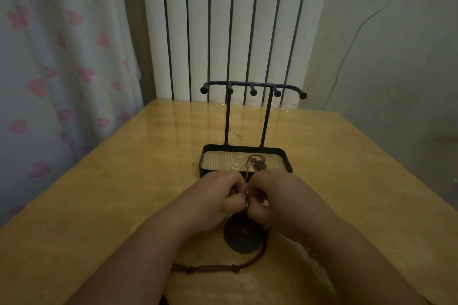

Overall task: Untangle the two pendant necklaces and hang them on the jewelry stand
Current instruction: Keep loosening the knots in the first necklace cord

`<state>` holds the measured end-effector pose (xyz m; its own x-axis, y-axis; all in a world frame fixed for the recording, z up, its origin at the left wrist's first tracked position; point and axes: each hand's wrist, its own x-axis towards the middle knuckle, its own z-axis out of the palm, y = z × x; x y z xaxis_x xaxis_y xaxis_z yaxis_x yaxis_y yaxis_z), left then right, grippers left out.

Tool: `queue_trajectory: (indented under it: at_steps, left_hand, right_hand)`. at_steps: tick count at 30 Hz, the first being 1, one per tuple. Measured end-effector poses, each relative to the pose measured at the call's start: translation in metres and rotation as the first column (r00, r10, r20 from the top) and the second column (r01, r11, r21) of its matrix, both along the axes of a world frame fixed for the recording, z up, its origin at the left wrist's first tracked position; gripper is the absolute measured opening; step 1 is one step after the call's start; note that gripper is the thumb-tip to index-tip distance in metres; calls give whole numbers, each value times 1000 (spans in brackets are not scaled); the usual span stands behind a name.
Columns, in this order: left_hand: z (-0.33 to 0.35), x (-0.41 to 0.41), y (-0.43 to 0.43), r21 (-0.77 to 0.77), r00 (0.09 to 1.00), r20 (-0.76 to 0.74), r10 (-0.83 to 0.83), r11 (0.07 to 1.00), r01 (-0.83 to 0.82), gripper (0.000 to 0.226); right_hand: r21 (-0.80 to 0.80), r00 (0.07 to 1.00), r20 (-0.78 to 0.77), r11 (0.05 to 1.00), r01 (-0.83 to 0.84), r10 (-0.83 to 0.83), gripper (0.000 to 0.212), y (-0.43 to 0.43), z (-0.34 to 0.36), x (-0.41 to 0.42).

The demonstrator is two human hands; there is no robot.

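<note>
1. The wooden counter (99, 193) carries everything, with the jewelry stand (226, 119) upright near its middle.
2. A heart-print curtain (62, 57) hangs to the left of the stand.
3. A white ribbed radiator (235, 20) rises just behind the stand.
4. The stand's top bar and its five knobbed pegs are bare.
5. The left hand (218, 198) and right hand (280, 195) meet just in front of the stand's tray. Each grip is curled tight, pinching the tan cord (247, 168) where the knuckles almost touch.
6. A dark round pendant (244, 240) lies in front of the stand, under the hands.
7. A knotted dark brown cord (210, 267) trails from that pendant, farther out from the stand.
8. A small brown pendant (260, 165) lies inside the stand's tray, on the tan cord that runs to the hands.
</note>
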<state>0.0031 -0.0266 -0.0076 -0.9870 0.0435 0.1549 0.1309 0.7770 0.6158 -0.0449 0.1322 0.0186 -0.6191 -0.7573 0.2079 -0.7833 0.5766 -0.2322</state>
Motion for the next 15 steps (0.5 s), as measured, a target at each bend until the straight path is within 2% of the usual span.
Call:
queue_trajectory:
  at_steps: [15]
  left_hand:
    - [-2,-2,-3,86,1000,0,2,996,-2,17]
  right_hand:
    - [-27,994,106,1000,16,-14,13,-4,-1,2]
